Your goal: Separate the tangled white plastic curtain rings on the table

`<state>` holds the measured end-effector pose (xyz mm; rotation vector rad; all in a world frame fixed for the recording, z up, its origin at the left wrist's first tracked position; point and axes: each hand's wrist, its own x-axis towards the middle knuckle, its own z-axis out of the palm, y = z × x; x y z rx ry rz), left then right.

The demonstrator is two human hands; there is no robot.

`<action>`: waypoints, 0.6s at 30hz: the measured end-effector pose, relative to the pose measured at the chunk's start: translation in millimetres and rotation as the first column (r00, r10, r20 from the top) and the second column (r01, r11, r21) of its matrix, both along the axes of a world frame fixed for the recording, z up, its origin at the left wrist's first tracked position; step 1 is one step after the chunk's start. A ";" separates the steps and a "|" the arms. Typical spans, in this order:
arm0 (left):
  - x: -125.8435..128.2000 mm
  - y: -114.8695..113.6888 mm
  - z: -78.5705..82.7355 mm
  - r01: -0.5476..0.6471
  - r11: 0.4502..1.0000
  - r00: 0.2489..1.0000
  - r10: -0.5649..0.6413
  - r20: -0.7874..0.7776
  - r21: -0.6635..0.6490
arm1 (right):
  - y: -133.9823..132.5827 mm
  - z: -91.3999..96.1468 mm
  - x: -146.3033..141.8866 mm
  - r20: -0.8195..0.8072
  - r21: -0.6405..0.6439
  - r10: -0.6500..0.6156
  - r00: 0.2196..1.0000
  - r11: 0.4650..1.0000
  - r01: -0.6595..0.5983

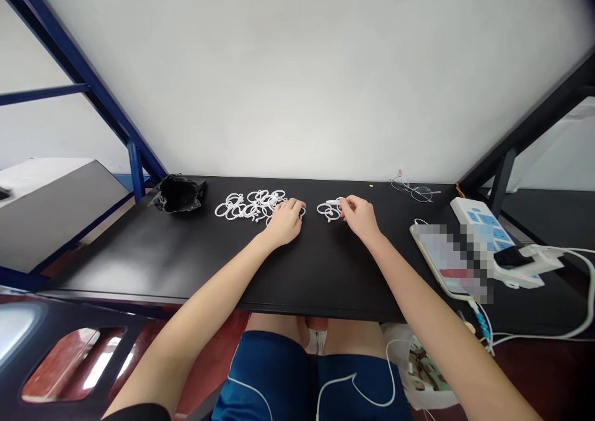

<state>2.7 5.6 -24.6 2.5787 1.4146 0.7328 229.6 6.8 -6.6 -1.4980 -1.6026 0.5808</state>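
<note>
A loose pile of thin white cord loops [251, 206], some with small knot-like ends, lies on the black desk. My left hand [287, 221] rests palm down over the right end of this pile, its fingers stretched out. They partly hide the loops beneath them. To the right, a smaller cluster of white loops [329, 211] lies apart from the pile. At that cluster's right edge, my right hand [360, 215] has thumb and fingertips pinched together on a white cord loop.
A crumpled black plastic bag [179, 194] stands open at the desk's left. Eyeglasses [413, 190] lie near the wall. On the right are a phone [441, 266] with a cable and a power strip [483, 222]. Blue metal bars [106, 111] slope up at the left.
</note>
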 end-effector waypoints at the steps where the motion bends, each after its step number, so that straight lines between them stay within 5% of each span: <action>1: -0.2 0.3 -1.2 0.001 1.000 1.000 -0.001 -0.010 -0.004 | -0.5 -0.8 -0.1 0.067 0.004 -0.007 0.998 1.000 0.007; 8: -1.6 3.5 -3.7 0.033 0.999 0.999 -0.033 -0.027 -0.010 | -1.6 -3.3 -3.9 0.242 -0.072 -0.023 0.970 0.997 0.042; 18: -0.4 4.4 -3.6 0.108 0.994 0.994 -0.108 0.026 0.017 | -2.6 -7.3 -4.9 0.182 -0.016 0.001 0.983 1.000 0.002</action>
